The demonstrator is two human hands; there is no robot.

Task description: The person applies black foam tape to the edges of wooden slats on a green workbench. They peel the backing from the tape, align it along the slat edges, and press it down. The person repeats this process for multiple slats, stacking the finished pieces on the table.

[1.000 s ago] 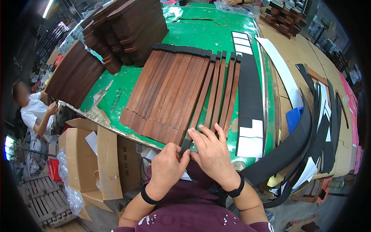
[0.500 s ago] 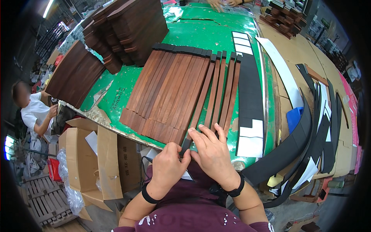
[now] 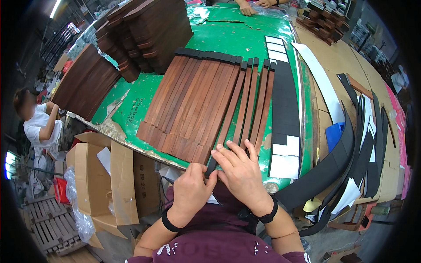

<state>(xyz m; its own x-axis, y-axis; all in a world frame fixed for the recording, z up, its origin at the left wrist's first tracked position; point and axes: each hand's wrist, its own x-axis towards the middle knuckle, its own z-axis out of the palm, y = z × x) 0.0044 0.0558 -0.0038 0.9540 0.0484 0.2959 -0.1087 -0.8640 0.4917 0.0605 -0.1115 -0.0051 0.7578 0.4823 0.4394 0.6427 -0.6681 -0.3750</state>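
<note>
A row of brown wooden slats (image 3: pixel 188 105) lies side by side on the green tabletop, their far ends covered by black pads (image 3: pixel 208 55). To its right, several looser slats (image 3: pixel 248 105) have gaps between them. My left hand (image 3: pixel 192 186) is closed, thumb and forefinger pinching a small black foam pad (image 3: pixel 211 166) at the near end of one slat. Beside it, my right hand (image 3: pixel 241 175) lies with fingers stretched over the near ends of the loose slats, its thumb near the pad. The fingers partly hide the pad.
A black foam sheet (image 3: pixel 285 109) with white backing patches lies to the right. Beyond it are foam strips (image 3: pixel 364 144) on cardboard. Dark wood stacks (image 3: pixel 153 39) stand far left; an open carton (image 3: pixel 105 184) is below. A person (image 3: pixel 41 122) is at left; another person's hands (image 3: pixel 254 6) are at the far edge.
My hands stay nearly in place at the slat end, and the view shifts slightly. The far person's hands move further into view. The person at left has shifted their arms.
</note>
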